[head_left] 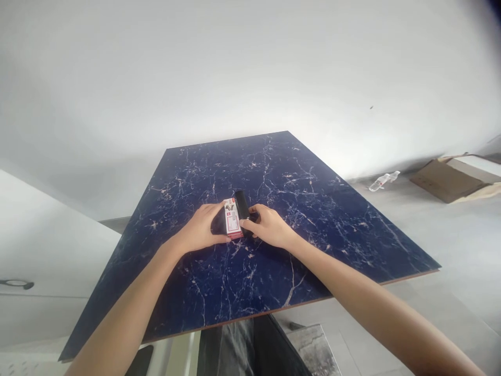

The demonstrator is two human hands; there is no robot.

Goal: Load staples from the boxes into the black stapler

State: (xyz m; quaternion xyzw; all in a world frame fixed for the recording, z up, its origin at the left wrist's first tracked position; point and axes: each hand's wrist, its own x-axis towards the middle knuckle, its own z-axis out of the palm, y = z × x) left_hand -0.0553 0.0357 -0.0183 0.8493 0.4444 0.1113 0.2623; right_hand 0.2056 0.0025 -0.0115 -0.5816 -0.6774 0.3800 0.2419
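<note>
In the head view a small white and red printed box [233, 219] is near the middle of the dark blue table. My left hand [203, 227] is closed around the box's left side, thumb at the near end and fingers at the far end. Against the box's right side is a black object with a long smooth bar [241, 203]; its exact kind is unclear. My right hand [268, 224] grips this black object, the thumb lying across its near part. Dark patches beneath both hands hide whatever lies under them.
The table [250, 287] has a blue marbled top with white veins and stands by a pale wall. On the floor at the right lie a clear plastic bottle [383, 181] and an open cardboard box [442, 177]. A white surface with a dark handle [18, 283] is at the left.
</note>
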